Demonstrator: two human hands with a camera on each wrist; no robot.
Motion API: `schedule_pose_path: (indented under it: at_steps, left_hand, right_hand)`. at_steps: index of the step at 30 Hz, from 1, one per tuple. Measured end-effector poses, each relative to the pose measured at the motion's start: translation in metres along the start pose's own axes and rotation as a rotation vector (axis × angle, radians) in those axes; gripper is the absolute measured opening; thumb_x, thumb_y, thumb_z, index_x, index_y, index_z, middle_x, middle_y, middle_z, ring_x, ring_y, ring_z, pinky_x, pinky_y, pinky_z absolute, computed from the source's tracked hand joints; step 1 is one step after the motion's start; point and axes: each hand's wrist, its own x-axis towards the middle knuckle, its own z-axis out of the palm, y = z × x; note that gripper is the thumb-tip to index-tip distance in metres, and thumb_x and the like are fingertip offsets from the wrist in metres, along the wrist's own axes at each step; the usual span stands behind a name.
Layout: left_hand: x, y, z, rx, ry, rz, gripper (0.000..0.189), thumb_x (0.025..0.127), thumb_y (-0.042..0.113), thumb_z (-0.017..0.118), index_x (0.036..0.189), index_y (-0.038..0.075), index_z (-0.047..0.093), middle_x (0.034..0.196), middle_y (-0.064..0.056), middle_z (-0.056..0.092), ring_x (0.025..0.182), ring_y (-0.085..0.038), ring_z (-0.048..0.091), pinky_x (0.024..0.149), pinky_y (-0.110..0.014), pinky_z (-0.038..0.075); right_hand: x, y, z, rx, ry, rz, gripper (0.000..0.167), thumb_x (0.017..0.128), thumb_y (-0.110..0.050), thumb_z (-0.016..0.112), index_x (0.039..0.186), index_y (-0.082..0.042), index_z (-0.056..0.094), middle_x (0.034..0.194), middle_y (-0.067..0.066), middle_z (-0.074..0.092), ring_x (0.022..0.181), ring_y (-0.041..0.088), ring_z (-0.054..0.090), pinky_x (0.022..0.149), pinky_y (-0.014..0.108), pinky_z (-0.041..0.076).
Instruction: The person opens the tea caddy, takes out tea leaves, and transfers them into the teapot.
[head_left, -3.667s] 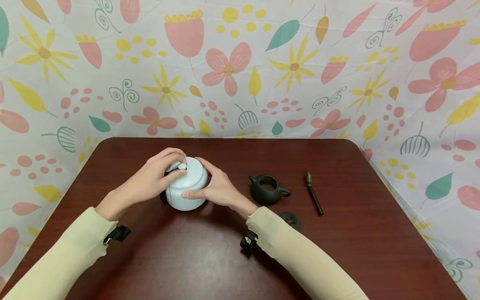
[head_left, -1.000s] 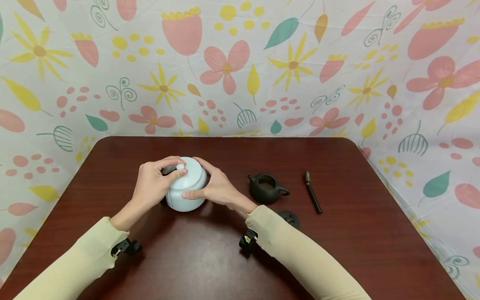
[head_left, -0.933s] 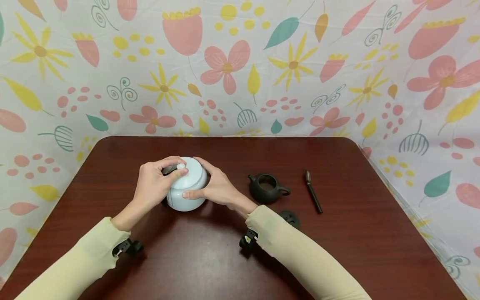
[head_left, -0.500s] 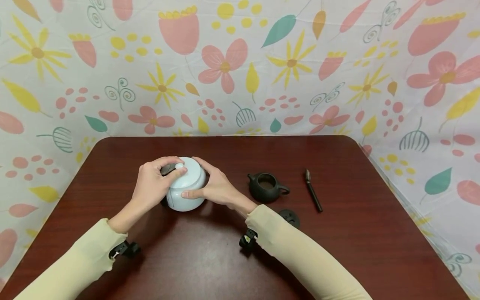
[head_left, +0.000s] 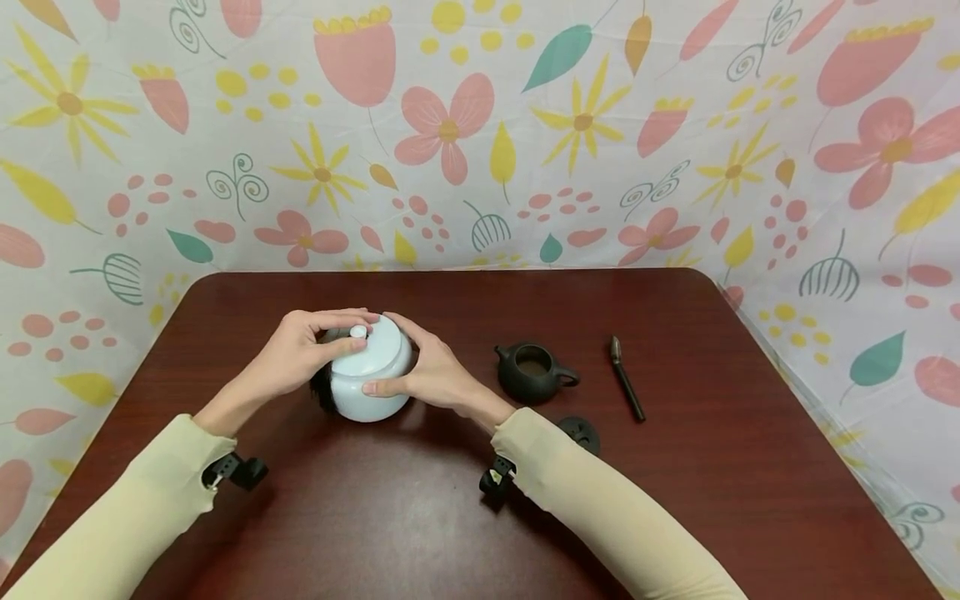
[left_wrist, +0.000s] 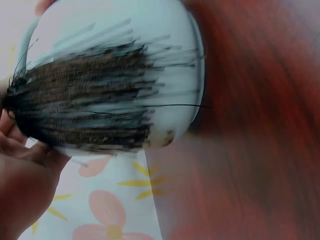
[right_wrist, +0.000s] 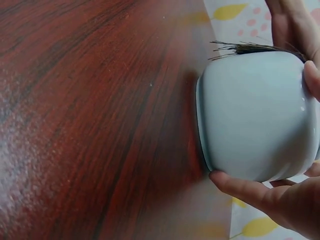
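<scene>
A white lidded jar (head_left: 371, 402) stands on the table, left of its middle. My right hand (head_left: 441, 375) grips the jar's side, thumb in front and fingers behind. Over the top, my left hand (head_left: 296, 350) curls its thumb and fingers around the small knob (head_left: 358, 332) of the white lid (head_left: 386, 340). A tassel-like bundle of dark fibres (left_wrist: 90, 100) spreads against the jar's side beneath the left hand. In the right wrist view, the jar's smooth wall (right_wrist: 255, 110) shows, with right fingertips low against it.
Right of the jar sits a small dark teapot (head_left: 525, 385), uncovered, spout to the left. In front of it, a dark round lid (head_left: 581, 433) lies partly behind the right sleeve (head_left: 570, 500). Farther right lies a slim dark-handled tool (head_left: 628, 387). A floral cloth (head_left: 480, 150) hangs behind the table.
Over the last half second my left wrist has swung outward to the left, uncovering more dark fibres, while the fingers stay at the knob. The right hand and jar have barely moved.
</scene>
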Motion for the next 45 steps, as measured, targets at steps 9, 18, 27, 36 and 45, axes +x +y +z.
schedule_pose_path:
  at_steps: [9, 18, 27, 36, 45]
  left_hand:
    - [-0.002, 0.001, 0.004, 0.024, 0.05, 0.057, 0.02, 0.096, 0.001, 0.077, 0.114, 0.007, 0.08, 0.121, -0.006, 0.074, 0.122, -0.014, 0.063, 0.098, -0.021, 0.049]
    - [0.005, 0.017, -0.008, 0.252, -0.184, -0.012, 0.081, 0.081, 0.034, 0.095, 0.15, 0.016, 0.058, 0.16, -0.004, 0.044, 0.142, -0.027, 0.045, 0.105, -0.051, 0.043]
    - [0.002, 0.006, -0.008, 0.201, -0.21, -0.086, 0.113, 0.067, 0.04, 0.103, 0.162, 0.035, 0.04, 0.157, 0.009, 0.047, 0.134, -0.016, 0.046, 0.105, -0.051, 0.041]
    - [-0.001, -0.004, -0.007, 0.093, -0.157, -0.09, 0.104, 0.068, 0.027, 0.103, 0.157, 0.028, 0.049, 0.147, 0.007, 0.056, 0.128, -0.014, 0.051, 0.103, -0.048, 0.044]
    - [-0.001, -0.009, -0.007, 0.076, -0.122, 0.027, 0.077, 0.069, 0.018, 0.102, 0.138, 0.024, 0.067, 0.141, 0.006, 0.061, 0.128, -0.014, 0.054, 0.1, -0.03, 0.045]
  right_hand:
    - [0.002, 0.0, 0.001, 0.011, -0.002, 0.004, 0.106, 0.077, -0.038, 0.095, 0.165, -0.03, 0.036, 0.147, -0.005, 0.054, 0.127, 0.014, 0.055, 0.104, 0.043, 0.047]
    - [0.0, 0.0, -0.001, 0.026, -0.003, -0.023, 0.106, 0.076, -0.036, 0.096, 0.164, -0.036, 0.037, 0.147, -0.008, 0.054, 0.129, 0.014, 0.053, 0.103, 0.044, 0.047]
    - [0.001, 0.0, -0.002, 0.026, -0.012, -0.055, 0.106, 0.075, -0.034, 0.097, 0.164, -0.032, 0.038, 0.147, -0.009, 0.054, 0.13, 0.012, 0.052, 0.103, 0.042, 0.047]
    - [0.002, 0.001, -0.002, 0.044, -0.008, -0.053, 0.105, 0.074, -0.034, 0.098, 0.163, -0.029, 0.041, 0.143, -0.011, 0.057, 0.128, 0.01, 0.054, 0.105, 0.042, 0.047]
    - [0.002, 0.002, -0.004, 0.05, -0.031, -0.036, 0.102, 0.076, -0.036, 0.096, 0.161, -0.035, 0.041, 0.142, -0.013, 0.056, 0.128, 0.009, 0.053, 0.105, 0.042, 0.046]
